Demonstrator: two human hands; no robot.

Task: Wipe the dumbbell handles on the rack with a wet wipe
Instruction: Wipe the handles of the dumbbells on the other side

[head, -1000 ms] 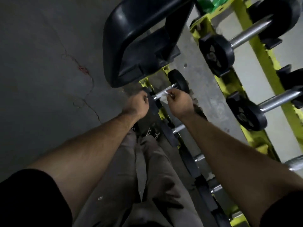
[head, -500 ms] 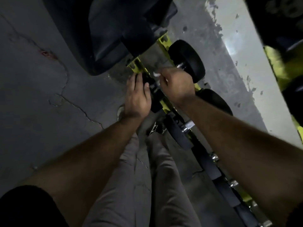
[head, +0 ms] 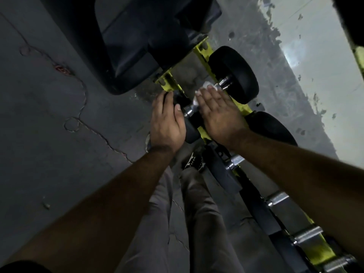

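Dark and blurry all over; most of the dumbbell handle [head: 189, 109] hidden under the right hand [head: 218, 115], only a shiny bit peeking out between both hands. Wet wipe [head: 204, 85] mostly covered too, just white bits poking past the fingertips. Top right corner cut off by something black. Right hand flat, fingers straight, pressing the wipe onto the handle. Left hand [head: 167, 119] nearly flat, fingers a little bent, resting on the near black end [head: 190, 131] of the same dumbbell, thumb by the shiny collar. Dumbbell lying on the yellow rack [head: 202, 52], far black end [head: 234, 73] beyond the fingers. White marks on the black shoe [head: 194, 161], too small to read
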